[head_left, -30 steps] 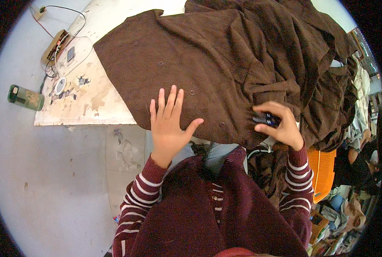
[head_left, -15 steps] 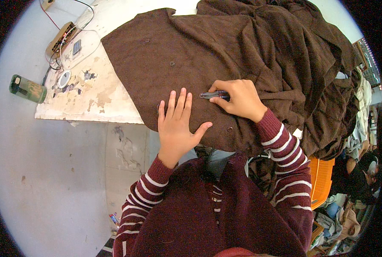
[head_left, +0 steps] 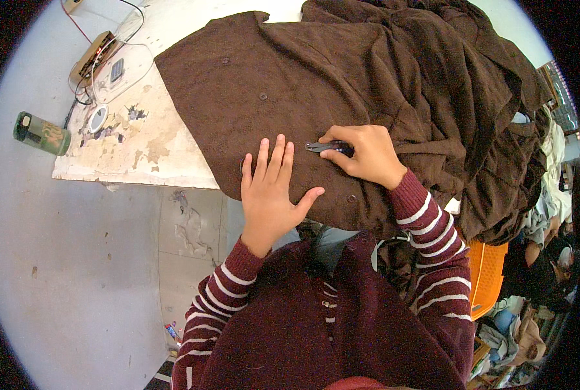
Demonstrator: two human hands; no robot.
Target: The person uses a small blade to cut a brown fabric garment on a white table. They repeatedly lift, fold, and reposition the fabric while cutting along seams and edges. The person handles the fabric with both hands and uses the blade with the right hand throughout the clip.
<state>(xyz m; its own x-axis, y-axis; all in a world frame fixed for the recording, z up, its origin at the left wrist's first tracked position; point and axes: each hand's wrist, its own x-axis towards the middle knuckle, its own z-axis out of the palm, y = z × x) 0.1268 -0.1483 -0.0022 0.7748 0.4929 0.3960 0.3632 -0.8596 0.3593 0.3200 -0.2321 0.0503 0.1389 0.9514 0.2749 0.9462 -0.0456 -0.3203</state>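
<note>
A dark brown garment (head_left: 309, 78) with several round buttons lies spread over the table, its front edge hanging a little past the table's near edge. My left hand (head_left: 269, 195) rests flat on it, fingers stretched out and thumb pointing right. In my right hand (head_left: 368, 153) is a small pair of thread snips (head_left: 317, 147), pinched between thumb and fingers with the tips pointing left. They are just above or touching the cloth around a spot between two buttons; which of these, I cannot tell. One button (head_left: 351, 198) shows below my right hand.
The worn white table (head_left: 179, 162) carries a round white disc (head_left: 98, 119) and a boxy device with wires (head_left: 95, 55) at the left. A green bottle (head_left: 41, 134) is at its left edge. To the right stand an orange basket (head_left: 487, 276) and heaped cloth (head_left: 514, 341).
The snips and my right hand have shifted very slightly down and to the right. My left hand stays flat in the same place on the garment.
</note>
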